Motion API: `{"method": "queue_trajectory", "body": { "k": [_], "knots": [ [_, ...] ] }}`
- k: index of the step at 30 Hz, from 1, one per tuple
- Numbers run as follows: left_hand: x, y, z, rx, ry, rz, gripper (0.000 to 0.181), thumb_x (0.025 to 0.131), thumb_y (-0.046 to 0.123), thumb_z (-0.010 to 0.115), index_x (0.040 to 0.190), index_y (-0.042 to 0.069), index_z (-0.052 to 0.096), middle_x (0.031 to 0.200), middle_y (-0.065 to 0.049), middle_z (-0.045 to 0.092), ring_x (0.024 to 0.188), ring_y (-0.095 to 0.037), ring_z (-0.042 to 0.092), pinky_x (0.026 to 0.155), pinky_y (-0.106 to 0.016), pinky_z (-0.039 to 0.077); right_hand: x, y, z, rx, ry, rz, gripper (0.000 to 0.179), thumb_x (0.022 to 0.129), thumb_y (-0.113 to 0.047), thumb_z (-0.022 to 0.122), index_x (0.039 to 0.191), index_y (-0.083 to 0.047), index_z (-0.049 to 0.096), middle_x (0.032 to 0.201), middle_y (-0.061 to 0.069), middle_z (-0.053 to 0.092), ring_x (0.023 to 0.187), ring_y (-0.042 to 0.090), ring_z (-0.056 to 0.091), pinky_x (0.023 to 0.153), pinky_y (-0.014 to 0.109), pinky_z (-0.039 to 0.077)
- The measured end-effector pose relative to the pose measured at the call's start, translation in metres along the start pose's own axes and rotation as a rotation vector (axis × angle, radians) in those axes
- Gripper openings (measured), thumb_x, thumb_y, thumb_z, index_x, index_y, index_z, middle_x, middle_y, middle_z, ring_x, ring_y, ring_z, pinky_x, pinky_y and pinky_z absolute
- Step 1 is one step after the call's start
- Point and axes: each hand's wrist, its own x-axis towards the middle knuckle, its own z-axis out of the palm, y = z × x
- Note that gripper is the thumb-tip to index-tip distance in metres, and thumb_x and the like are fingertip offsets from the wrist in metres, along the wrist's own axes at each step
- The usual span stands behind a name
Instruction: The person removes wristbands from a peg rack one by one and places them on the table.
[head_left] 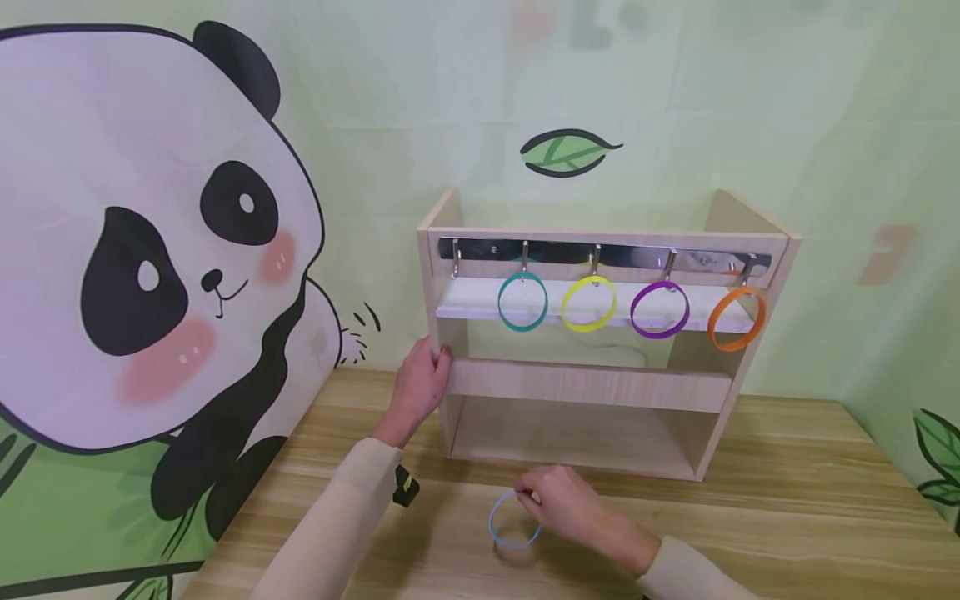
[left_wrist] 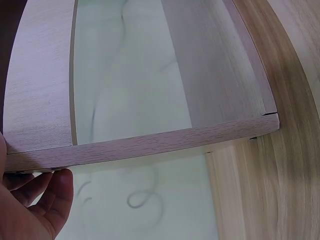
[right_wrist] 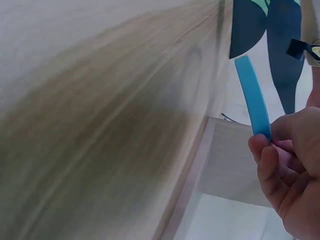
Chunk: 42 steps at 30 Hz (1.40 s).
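My right hand [head_left: 570,504] pinches a light blue ring [head_left: 492,533] between thumb and fingers, low over the tabletop in front of a wooden hook rack [head_left: 588,385]. In the right wrist view the blue ring [right_wrist: 252,95] appears edge-on, as a flat band rising from the fingertips. My left hand [head_left: 422,385] grips the left side panel of the rack. Seen from the left wrist, the fingers [left_wrist: 61,192] curl against that panel's edge [left_wrist: 150,146]. Teal [head_left: 501,310], yellow [head_left: 564,313], purple [head_left: 634,320] and orange [head_left: 712,327] rings hang from hooks; the leftmost hook [head_left: 455,260] is bare.
The rack stands on a wood-grain table [head_left: 810,500] close to a wall covering [head_left: 390,125] with a large panda and leaves. Below the metal hook strip [head_left: 562,251] runs a white shelf [head_left: 472,300]. A small black strap piece [head_left: 406,487] shows by the left sleeve.
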Motion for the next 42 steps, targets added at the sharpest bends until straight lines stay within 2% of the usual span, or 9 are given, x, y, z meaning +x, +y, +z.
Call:
{"method": "queue_trajectory", "body": {
  "k": [9, 17, 22, 28, 36, 42],
  "knots": [
    [0.000, 0.000, 0.000, 0.013, 0.006, 0.011, 0.036, 0.100, 0.029, 0.038, 0.122, 0.005, 0.054, 0.112, -0.015, 0.055, 0.096, -0.028, 0.057, 0.077, -0.045, 0.052, -0.002, 0.006, 0.009, 0.052, -0.161, 0.045, 0.005, 0.081, -0.002, 0.068, 0.081, -0.006, 0.069, 0.075, -0.004, 0.066, 0.070, 0.003, 0.059, 0.062, 0.016, 0.048],
    [0.000, 0.001, -0.001, 0.006, -0.009, 0.000, 0.038, 0.100, 0.030, 0.038, 0.125, 0.006, 0.053, 0.114, -0.015, 0.055, 0.097, -0.029, 0.057, 0.077, -0.045, 0.052, 0.000, 0.011, 0.018, 0.152, -0.219, 0.081, 0.005, 0.083, -0.002, 0.067, 0.080, -0.005, 0.069, 0.075, -0.003, 0.067, 0.068, 0.000, 0.057, 0.061, 0.012, 0.046],
    [0.001, 0.001, 0.000, -0.004, -0.014, -0.003, 0.038, 0.100, 0.030, 0.039, 0.126, 0.006, 0.053, 0.114, -0.015, 0.055, 0.096, -0.029, 0.058, 0.076, -0.045, 0.053, 0.001, 0.012, 0.023, 0.163, -0.247, 0.118, 0.005, 0.083, -0.003, 0.067, 0.081, -0.006, 0.070, 0.074, -0.003, 0.066, 0.066, -0.002, 0.055, 0.060, 0.012, 0.046],
    [0.001, 0.000, 0.000, 0.002, -0.010, 0.000, 0.038, 0.100, 0.030, 0.039, 0.125, 0.006, 0.053, 0.114, -0.014, 0.056, 0.096, -0.028, 0.057, 0.077, -0.044, 0.052, 0.006, 0.014, 0.030, 0.160, -0.236, 0.124, 0.005, 0.083, -0.004, 0.067, 0.081, -0.006, 0.071, 0.073, -0.003, 0.067, 0.065, -0.001, 0.057, 0.060, 0.013, 0.047],
    [0.001, 0.000, 0.000, -0.001, -0.025, -0.013, 0.039, 0.100, 0.031, 0.039, 0.127, 0.006, 0.052, 0.115, -0.014, 0.055, 0.098, -0.028, 0.057, 0.078, -0.045, 0.052, 0.013, 0.019, 0.036, 0.223, -0.221, 0.211, 0.005, 0.083, -0.003, 0.067, 0.081, -0.005, 0.071, 0.071, -0.005, 0.066, 0.064, -0.002, 0.055, 0.061, 0.016, 0.047],
    [0.001, 0.001, -0.001, -0.005, -0.012, -0.007, 0.036, 0.100, 0.030, 0.040, 0.124, 0.006, 0.054, 0.112, -0.014, 0.056, 0.096, -0.028, 0.057, 0.076, -0.044, 0.053, 0.016, 0.020, 0.037, 0.237, -0.195, 0.261, 0.005, 0.082, -0.003, 0.067, 0.080, -0.005, 0.071, 0.070, -0.006, 0.065, 0.060, -0.002, 0.053, 0.059, 0.018, 0.046]
  ]
}}
